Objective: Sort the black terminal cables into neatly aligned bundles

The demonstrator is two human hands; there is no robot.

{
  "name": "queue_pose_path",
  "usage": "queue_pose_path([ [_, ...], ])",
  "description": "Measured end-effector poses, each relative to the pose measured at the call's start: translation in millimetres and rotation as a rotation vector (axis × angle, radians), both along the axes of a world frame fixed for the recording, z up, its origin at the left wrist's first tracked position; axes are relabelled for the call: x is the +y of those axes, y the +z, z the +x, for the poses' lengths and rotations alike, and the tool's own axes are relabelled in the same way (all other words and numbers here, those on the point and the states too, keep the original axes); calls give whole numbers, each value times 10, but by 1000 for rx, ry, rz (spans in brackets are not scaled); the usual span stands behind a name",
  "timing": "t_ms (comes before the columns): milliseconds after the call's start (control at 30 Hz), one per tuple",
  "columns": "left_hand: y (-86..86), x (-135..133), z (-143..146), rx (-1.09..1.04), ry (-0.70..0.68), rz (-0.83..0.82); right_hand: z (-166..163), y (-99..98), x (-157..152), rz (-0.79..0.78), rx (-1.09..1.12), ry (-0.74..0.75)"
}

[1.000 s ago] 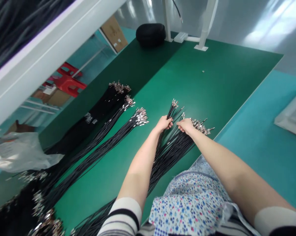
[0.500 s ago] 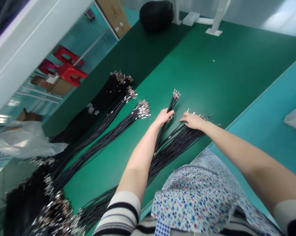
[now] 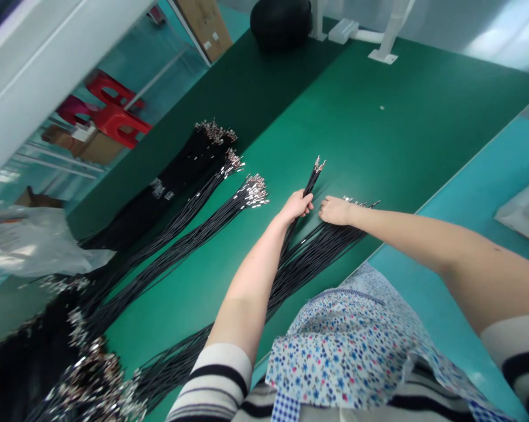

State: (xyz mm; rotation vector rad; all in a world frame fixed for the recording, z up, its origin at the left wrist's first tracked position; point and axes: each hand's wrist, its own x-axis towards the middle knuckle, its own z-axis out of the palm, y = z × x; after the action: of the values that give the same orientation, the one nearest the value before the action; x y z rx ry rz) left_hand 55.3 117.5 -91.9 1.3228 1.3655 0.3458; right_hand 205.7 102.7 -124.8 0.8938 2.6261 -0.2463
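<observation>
My left hand is closed round a small bunch of black cables, whose metal-tipped ends stick up past the fingers. Just to its right, my right hand has its fingers curled down at the ends of a larger spread of black cables lying on the green table. Whatever sits between the right fingertips is hidden. Metal tips of that spread show beyond the right wrist. The cables run down left beneath my left forearm.
Two more cable bundles and a dark, thick stack of cables lie to the left. A heap of metal ends is at lower left, near a clear plastic bag. A black rounded object and a white stand are at the back.
My right hand has moved slightly left, nearer the left hand, and its fingers have curled in. The bunch in my left hand looks narrower at the tips. The view has shifted slightly.
</observation>
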Motion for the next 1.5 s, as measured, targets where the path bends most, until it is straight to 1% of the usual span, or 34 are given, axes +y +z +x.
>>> queue_pose_path([
  [133, 36, -34, 3, -5, -5, 11, -30, 13, 0, -51, -54, -3],
  [233, 33, -36, 4, 2, 36, 5, -21, 100, 49, -62, -62, 11],
  [333, 15, -21, 12, -11, 89, -22, 10, 291, 145, 38, 51, 3],
  [433, 5, -5, 2, -145, 62, -161, 19, 488, 230, 152, 229, -10],
  [500, 9, 5, -25, -263, 41, -253, 15, 544, 236, 198, 322, -35],
  [567, 19, 13, -60, -330, 52, -284, 29, 516, 188, 270, 432, -85],
  [667, 21, 27, -85, -305, 105, -246, 122, 341, 51, 376, 576, -229],
  [700, 14, 33, -80, -275, 117, -230, 171, 262, 6, 360, 581, -259],
  [733, 0, 39, -67, -242, 123, -218, 223, 178, -33, 309, 558, -259],
  [767, -19, 45, -48, -211, 119, -212, 273, 97, -63, 230, 513, -222],
  [833, -71, 53, 1, -164, 92, -213, 346, -40, -90, 70, 395, -96],
  [867, -101, 54, 26, -145, 78, -210, 362, -86, -89, 25, 336, -49],
  [933, -158, 53, 68, -109, 64, -184, 352, -125, -63, 1, 233, -27],
  [1033, -209, 53, 89, -71, 58, -140, 276, -85, -4, -47, 105, -6],
  [1133, -211, 56, 78, -56, 57, -135, 202, -39, 29, -121, 26, 35],
  [1267, -196, 45, 81, -47, 57, -127, 136, -40, 44, -178, -24, -10],
  [1367, -170, 22, 103, -32, 71, -136, 96, 56, 101, -139, 19, -51],
  [1433, -125, 10, 105, -56, 79, -169, 71, 194, 159, -69, 99, -74],
  [1500, -54, 9, 79, -134, 45, -255, 46, 349, 204, -5, 205, -77],
])
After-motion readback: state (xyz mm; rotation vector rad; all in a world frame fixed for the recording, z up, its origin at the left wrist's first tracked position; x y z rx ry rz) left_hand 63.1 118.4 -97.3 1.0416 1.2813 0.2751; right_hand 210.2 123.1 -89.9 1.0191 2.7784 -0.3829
